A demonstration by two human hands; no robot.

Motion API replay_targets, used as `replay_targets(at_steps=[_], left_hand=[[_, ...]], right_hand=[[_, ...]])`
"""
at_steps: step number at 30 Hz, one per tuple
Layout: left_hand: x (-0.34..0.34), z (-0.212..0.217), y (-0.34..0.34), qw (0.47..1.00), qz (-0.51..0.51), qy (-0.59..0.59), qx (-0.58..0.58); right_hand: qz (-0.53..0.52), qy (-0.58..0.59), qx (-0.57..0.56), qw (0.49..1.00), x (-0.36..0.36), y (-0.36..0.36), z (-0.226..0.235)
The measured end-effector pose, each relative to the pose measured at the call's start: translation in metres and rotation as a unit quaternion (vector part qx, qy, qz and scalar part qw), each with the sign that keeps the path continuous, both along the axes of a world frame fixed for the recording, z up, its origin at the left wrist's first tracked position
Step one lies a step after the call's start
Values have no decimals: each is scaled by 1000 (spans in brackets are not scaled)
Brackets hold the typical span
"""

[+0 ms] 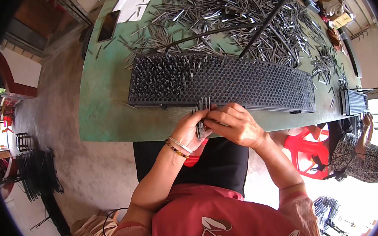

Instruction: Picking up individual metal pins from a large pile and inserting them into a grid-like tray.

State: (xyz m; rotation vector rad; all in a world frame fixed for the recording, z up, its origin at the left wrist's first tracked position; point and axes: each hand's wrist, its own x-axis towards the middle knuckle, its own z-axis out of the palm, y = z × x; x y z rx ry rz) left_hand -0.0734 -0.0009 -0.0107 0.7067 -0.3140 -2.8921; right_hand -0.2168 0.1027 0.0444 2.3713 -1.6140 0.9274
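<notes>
A small bundle of thin dark sticks (204,103) stands upright in my left hand (189,130), whose fingers close round it. My right hand (236,123) meets the left at the bundle, thumb and fingers pinched on the sticks; its fingertips are partly hidden. Just beyond both hands lies a long black rack (253,85) with rows of round holes. Many similar sticks (163,76) stand crowded in the holes of its left part, while the holes to the right show bare.
A large heap of loose sticks (223,21) covers the far part of the green table (109,120). Black rods (263,27) rise over the rack. A phone (109,25) and white paper (134,8) lie far left. At right are a red stool (306,151) and another person (357,155).
</notes>
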Motion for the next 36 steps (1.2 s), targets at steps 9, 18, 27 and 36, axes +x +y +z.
replay_targets(at_steps=[9,18,27,36], left_hand=[[2,8,-5,999,-35,-6,-27],[1,10,-10,997,-45,54,-14],[0,23,3,995,-81,52,-13],[2,14,2,994,-89,54,-36]], right_hand=[[29,-46,39,998,-7,0,-3],[18,28,-40,999,-12,-4,-7],[-253,-317,-13,914,-52,-51,12],[-254,-356,18,899,-65,-68,-11]])
